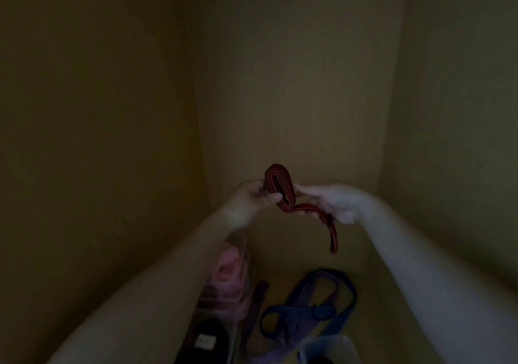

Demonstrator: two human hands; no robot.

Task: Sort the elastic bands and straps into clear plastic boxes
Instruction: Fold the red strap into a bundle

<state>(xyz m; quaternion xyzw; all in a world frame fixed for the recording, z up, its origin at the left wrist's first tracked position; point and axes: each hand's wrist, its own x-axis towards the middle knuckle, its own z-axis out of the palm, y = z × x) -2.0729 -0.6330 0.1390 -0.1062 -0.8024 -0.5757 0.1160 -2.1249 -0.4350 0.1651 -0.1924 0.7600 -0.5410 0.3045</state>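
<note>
- Nearest, a clear plastic box [328, 345] sits beside loose blue and purple straps [308, 305].
- To the left, a second clear box [238, 276] holds pink bands [228, 268].
- Farther off, in mid-air, the left hand [253, 197] pinches a coiled red strap [280, 187], and the right hand [335, 204] grasps its dangling tail.
- Best to keep the coil tight while feeding the tail in.

Clear box [336, 345] partly beyond bottom edge.

We think this is a dim closet corner at home: plain tan walls [294, 69] stand close, with a clear plastic box [232, 274] and loose blue straps [308, 305] below.
</note>
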